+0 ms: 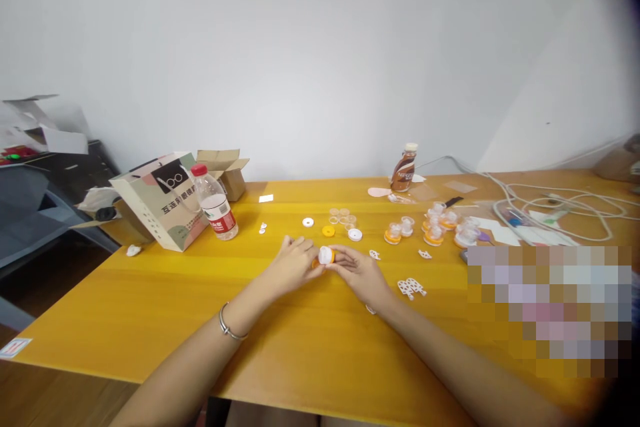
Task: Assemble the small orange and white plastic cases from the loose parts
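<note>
Between my two hands, above the table, is a small round plastic piece with a white top (326, 255) and an orange rim. My right hand (361, 273) pinches it from the right. From the left, my left hand (295, 265) closes on it with thumb and bent fingers, hiding part of its orange edge. Just beyond my hands lie a yellow disc (329, 231), a white disc (355, 235), another white disc (308, 222) and several clear rings (343, 216). Flat white cut-out parts (412, 287) rest near my right forearm, with a small one (425, 254) farther off.
Several orange-and-clear round assemblies (434, 233) stand to the right, near white cables (545, 195). A brown drink bottle (403, 170) is at the back. To the left stand a water bottle (217, 208), a paper bag (167, 203) and a cardboard box (231, 177). The table's left edge shows.
</note>
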{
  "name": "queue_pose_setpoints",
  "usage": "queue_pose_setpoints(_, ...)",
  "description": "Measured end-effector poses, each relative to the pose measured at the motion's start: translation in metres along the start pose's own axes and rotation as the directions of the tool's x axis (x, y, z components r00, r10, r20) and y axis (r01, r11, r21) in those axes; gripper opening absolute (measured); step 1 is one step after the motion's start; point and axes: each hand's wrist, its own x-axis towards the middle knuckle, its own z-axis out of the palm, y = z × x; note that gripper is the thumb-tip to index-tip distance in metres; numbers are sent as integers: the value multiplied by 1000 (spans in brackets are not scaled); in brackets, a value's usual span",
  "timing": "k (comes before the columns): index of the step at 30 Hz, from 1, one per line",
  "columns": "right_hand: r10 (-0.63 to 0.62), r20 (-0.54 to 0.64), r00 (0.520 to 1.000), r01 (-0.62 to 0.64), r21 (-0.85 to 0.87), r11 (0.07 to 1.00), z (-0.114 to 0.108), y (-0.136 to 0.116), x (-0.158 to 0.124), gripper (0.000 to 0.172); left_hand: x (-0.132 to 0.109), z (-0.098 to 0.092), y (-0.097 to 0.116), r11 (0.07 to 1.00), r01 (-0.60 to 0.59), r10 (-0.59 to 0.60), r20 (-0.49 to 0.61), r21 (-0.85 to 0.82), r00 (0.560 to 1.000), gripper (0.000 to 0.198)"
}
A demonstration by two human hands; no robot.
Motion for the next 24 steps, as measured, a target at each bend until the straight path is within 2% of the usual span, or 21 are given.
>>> queue_pose_setpoints(6, 102, 30, 994, -104, 76, 992, 2, -2, 0, 32, 0, 6, 6, 996, -5, 4, 6, 89, 1000, 29)
queue_pose_setpoints(8, 151, 21, 988, -153, 146, 977, 2, -2, 1, 30, -1, 2, 6, 1000, 11, -11, 15, 28, 1000, 30)
queue_pose_setpoints(10, 207, 13, 978, -204, 225, 953, 1, -2, 4, 29, -1, -4, 2, 991, 38, -33, 39, -130, 999, 28)
queue_pose_setpoints(12, 258, -4, 966, -246, 287, 926, -1, -3, 6, 30, -1, -10, -6, 924, 88, -67, 69, -373, 995, 27)
queue_pose_setpoints(15, 302, -33, 953, -273, 342, 899, -4, -8, 8, 27, 1, -13, -20, 709, 162, -145, 83, -686, 986, 33)
queue_pose_setpoints(17, 307, -32, 951, -275, 358, 892, -5, -11, 8, 26, 4, -10, -25, 581, 167, -179, 76, -797, 981, 31)
queue_pose_setpoints(19, 303, -19, 953, -276, 358, 892, -5, -13, 7, 25, 6, -4, -26, 498, 148, -211, 47, -854, 976, 28)
queue_pose_setpoints(21, 294, 1, 956, -276, 349, 896, -5, -13, 6, 26, 8, 1, -23, 464, 115, -239, 0, -878, 971, 28)
queue_pose_setpoints(24, 282, 23, 959, -272, 347, 897, -4, -12, 6, 28, 8, 3, -16, 533, 21, -196, -100, -846, 976, 20)
